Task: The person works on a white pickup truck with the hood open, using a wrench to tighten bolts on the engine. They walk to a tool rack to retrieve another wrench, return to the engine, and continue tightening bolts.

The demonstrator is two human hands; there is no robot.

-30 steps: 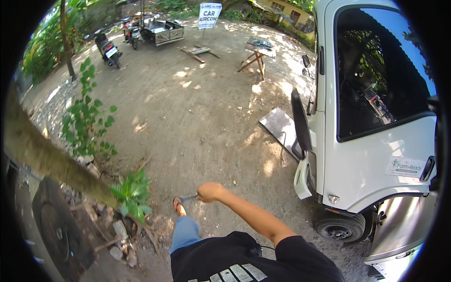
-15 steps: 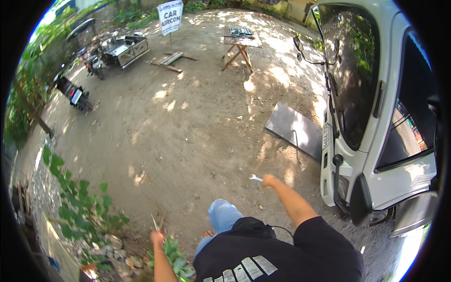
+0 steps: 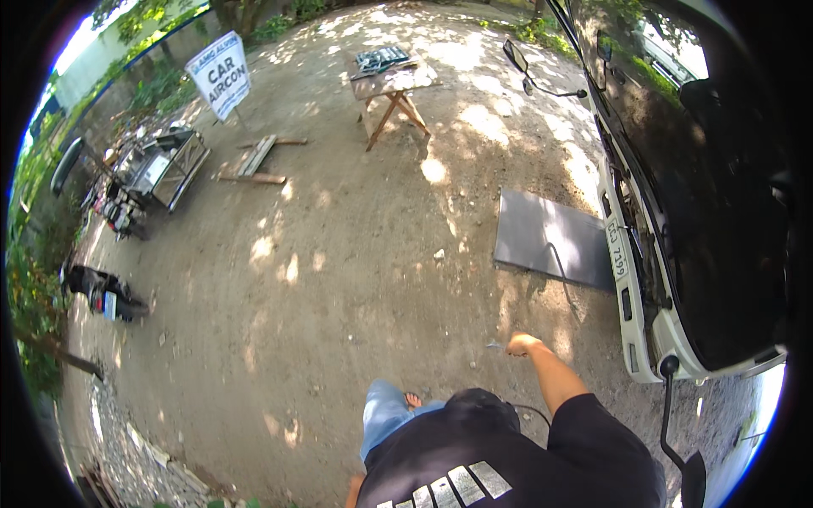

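My right hand (image 3: pixel 522 345) is out in front of me over the dirt, closed on a silvery wrench (image 3: pixel 496 345) that points left. It is to the left of the white truck's front bumper (image 3: pixel 631 343) and below a flat dark grey board (image 3: pixel 525 237) lying on the ground. Only a sliver of skin at the left side of my black shirt shows at the lower edge; my left hand itself is hidden.
Ahead stands a folding wooden table (image 3: pixel 394 118) with a tool case (image 3: pixel 381 57) on it. A sign (image 3: pixel 218 76) on a wooden stand (image 3: pixel 262 161) is left of it, with a sidecar (image 3: pixel 169 173) and scooter (image 3: pixel 106 292). A truck mirror (image 3: pixel 517 57) juts out at the right.
I have moved forward past the plants and turned right, toward the truck's front. My left hand, holding a slim tool half a second ago, has dropped out of sight.
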